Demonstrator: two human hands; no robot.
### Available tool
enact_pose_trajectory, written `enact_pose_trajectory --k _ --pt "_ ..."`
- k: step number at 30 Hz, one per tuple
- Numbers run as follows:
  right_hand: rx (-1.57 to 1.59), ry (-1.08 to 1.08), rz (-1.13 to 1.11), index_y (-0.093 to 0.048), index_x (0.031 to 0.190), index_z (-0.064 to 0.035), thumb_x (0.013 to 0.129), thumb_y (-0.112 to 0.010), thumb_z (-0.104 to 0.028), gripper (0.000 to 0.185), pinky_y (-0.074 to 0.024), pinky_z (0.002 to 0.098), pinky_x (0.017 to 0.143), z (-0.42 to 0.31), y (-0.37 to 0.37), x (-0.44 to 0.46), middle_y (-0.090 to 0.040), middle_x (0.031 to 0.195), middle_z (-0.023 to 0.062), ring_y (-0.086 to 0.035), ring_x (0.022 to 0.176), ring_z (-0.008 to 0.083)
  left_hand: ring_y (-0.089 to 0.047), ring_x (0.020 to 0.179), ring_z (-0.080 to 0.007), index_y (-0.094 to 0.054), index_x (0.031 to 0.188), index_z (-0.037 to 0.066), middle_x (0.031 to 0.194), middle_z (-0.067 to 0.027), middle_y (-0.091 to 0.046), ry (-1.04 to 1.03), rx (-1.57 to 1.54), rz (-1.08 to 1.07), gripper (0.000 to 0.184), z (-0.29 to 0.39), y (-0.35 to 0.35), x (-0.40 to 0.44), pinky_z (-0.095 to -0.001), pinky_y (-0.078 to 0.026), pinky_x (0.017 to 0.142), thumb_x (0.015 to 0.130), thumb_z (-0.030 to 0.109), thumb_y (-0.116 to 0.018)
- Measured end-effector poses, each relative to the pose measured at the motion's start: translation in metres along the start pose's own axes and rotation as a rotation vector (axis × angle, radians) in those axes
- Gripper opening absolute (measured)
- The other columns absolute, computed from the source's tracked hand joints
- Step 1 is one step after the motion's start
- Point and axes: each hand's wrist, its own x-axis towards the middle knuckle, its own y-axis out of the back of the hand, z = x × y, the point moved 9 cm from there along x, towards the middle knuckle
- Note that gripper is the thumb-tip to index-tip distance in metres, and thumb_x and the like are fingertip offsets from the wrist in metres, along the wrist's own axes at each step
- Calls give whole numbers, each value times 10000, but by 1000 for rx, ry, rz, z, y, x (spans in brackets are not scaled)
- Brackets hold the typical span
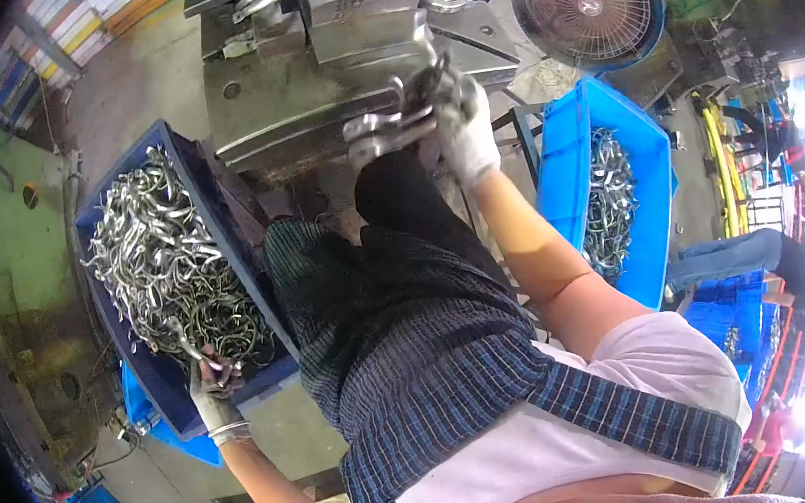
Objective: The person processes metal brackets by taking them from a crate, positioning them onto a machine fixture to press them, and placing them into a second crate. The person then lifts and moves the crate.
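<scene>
Flat steel bed, right hand clasping glossy curved metal pieces, left hand clutching slender piece

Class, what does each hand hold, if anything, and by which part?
The right hand holds a blurred cluster of metal parts by its right side. The left hand holds a metal piece by its near end.

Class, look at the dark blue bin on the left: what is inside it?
The dark blue bin holds a heap of shiny, curved metal pieces. Whatever lies beneath the top layer is covered and cannot be seen.
</scene>
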Motion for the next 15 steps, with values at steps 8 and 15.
enact_pose_trajectory --k 8,15 --pt "-707 293 62 -556 963 27 744 -503 -32 233 -427 228 608 19 30 66 -597 724 129 -545 649 120 -526 578 -122 -536 954 62 721 0 -503 25 -57 86 278 9 -32 2 -240 -426 443 783 277 -573" --pt "-779 307 18 -556 960 30 703 -480 38 268 -436 239 627 20 35 70 -614 780 104 -544 638 135 -427 442 -100 -493 739 76 566 -1 -431 -179 -76 368 299 36 -15 3 -216 -354 378 841 356 -472"
